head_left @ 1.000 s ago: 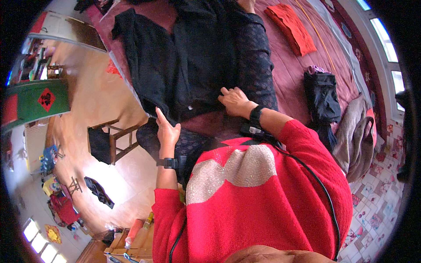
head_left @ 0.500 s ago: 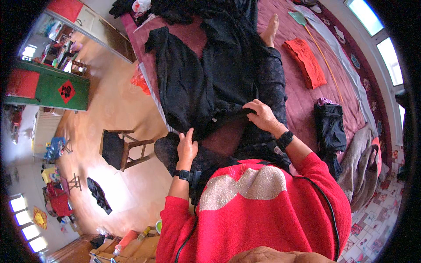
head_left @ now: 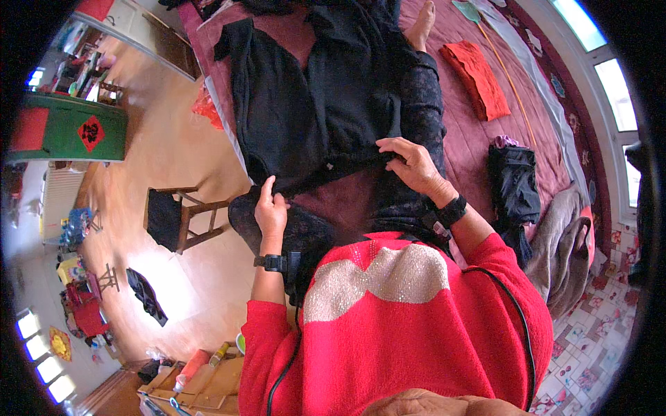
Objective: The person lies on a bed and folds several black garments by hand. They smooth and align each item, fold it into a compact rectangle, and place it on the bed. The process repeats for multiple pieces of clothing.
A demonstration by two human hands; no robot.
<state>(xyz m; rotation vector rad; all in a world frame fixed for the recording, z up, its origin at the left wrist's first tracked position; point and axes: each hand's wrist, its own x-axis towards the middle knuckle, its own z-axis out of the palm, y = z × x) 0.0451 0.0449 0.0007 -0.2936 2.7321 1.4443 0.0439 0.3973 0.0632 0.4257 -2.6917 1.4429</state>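
Note:
A pair of black trousers (head_left: 281, 104) lies spread over the bed in front of me, legs pointing away and waistband toward me. At the waistband's left end, my left hand (head_left: 270, 209) has its fingers closed on the cloth, the index finger reaching forward. My right hand (head_left: 414, 166) pinches the waistband's right end between thumb and fingers. Between the hands the waist edge runs nearly straight, with a small pale tag near its middle. My own legs, in dark patterned trousers (head_left: 422, 104), are on the bed, the right one stretched out beside the cloth.
On the pink bedspread (head_left: 458, 149) to the right lie a folded orange cloth (head_left: 475, 80), a fly swatter (head_left: 499, 59), a folded black garment (head_left: 513, 184) and a grey-brown garment (head_left: 558, 253). A wooden chair (head_left: 182, 219) stands on the floor at left, near a dark cloth (head_left: 146, 297).
Both hands have drawn apart slightly and the waistband lies straighter between them. The whole view has shifted a little, moving the bed and room up and left in the picture.

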